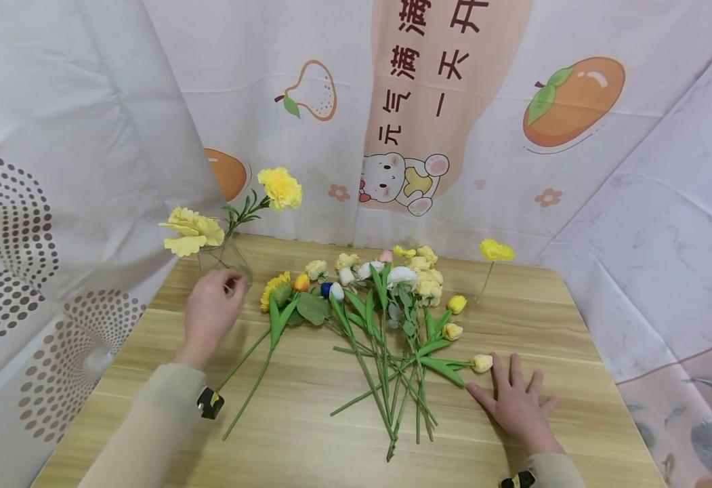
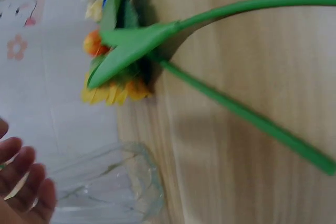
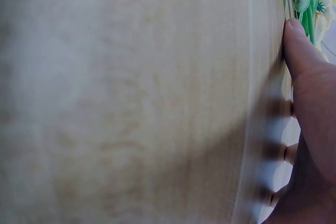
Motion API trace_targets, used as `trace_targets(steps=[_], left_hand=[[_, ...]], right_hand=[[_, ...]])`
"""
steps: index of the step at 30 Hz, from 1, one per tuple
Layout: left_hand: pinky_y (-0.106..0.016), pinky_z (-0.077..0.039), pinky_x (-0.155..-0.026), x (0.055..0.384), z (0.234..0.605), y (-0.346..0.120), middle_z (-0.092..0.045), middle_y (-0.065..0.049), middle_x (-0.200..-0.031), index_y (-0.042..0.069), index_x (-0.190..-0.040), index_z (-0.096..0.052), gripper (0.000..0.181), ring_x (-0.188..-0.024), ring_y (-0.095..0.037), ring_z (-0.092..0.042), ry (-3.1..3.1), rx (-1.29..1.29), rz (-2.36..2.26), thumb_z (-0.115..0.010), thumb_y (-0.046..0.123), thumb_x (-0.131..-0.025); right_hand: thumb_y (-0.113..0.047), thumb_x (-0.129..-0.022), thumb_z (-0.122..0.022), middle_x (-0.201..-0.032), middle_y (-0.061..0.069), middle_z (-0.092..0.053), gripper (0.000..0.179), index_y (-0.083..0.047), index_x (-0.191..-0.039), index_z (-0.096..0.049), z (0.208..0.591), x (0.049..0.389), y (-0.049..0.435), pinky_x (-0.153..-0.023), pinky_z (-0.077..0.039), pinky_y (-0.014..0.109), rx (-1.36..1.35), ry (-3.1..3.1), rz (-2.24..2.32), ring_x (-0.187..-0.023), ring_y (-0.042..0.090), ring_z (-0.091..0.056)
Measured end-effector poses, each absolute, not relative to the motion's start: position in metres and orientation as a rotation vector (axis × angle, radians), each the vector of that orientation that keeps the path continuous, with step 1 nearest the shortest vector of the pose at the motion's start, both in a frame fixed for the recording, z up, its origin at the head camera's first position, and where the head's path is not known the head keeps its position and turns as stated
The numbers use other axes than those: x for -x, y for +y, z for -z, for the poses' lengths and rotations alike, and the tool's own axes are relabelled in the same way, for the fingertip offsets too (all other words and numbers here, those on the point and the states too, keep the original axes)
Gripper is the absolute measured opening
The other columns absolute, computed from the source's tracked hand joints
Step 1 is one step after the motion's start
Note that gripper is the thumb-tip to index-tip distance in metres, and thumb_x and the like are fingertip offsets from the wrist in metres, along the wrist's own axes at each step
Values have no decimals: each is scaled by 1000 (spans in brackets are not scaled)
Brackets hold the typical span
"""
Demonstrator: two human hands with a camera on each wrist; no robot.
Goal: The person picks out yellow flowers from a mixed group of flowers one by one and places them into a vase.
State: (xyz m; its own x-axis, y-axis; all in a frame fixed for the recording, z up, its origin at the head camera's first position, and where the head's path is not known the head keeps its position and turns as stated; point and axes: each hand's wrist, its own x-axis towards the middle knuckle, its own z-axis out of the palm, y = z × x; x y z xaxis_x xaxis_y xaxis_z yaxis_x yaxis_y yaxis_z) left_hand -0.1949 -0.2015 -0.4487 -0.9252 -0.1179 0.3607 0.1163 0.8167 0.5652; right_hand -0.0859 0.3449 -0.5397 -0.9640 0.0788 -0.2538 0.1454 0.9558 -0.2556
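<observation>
Head view: my left hand [image 1: 217, 306] is at the vase [image 1: 241, 262], near the back left corner of the desk [image 1: 307, 413]. Its fingers are loosely bent, and I cannot tell whether they pinch anything. Two flowers rise from the vase, a pale yellow bloom [image 1: 194, 232] and a carnation [image 1: 280, 188]; the left wrist view shows stems through the glass. Just right of the vase lie a sunflower [image 1: 278, 291] and an orange tulip [image 1: 301, 282], their stems pointing toward me. More flowers [image 1: 370, 313] lie mid-desk, stems crossing. My right hand [image 1: 521, 405] rests on the desk, fingers spread, just beside a cream tulip [image 1: 482, 363]; whether it touches that is unclear. A poppy [image 1: 496, 251] shows farther back on the right.
</observation>
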Motion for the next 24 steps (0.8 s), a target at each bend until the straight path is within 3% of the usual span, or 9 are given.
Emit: trace_targets(steps=[5,10,14,24], left_hand=[[-46,-54,-70,184,456,-189,-68,-12,-101,3,-117,-69,33,-87,-29,-64,-2840,50,840,-60,31,-102],[-35,-48,-55,177,463,-179,-68,-7,-91,5,-119,-69,33,-73,-21,-61,-2993,83,795,-65,31,-100],[-34,-46,-52,172,471,-173,-68,-4,-83,5,-117,-69,33,-65,-18,-59,-3100,108,770,-65,32,-98],[-33,-41,-51,161,491,-164,-56,-1,-71,13,-89,-60,25,-62,-19,-52,-3285,67,712,-75,32,-91]], right_hand=[[-79,-94,-42,-161,39,4,104,-6,-163,-12,540,86,345,-84,5,97,-166,2867,397,-134,78,10],[-79,-94,-42,-161,39,3,104,-6,-163,-13,540,85,345,-84,5,97,-163,2876,394,-134,78,9],[-78,-94,-42,-161,39,2,103,-6,-162,-14,540,85,345,-83,4,97,-159,2885,388,-134,78,8],[-78,-94,-42,-161,39,2,103,-7,-163,-14,543,85,347,-83,5,97,-157,2892,395,-134,78,8]])
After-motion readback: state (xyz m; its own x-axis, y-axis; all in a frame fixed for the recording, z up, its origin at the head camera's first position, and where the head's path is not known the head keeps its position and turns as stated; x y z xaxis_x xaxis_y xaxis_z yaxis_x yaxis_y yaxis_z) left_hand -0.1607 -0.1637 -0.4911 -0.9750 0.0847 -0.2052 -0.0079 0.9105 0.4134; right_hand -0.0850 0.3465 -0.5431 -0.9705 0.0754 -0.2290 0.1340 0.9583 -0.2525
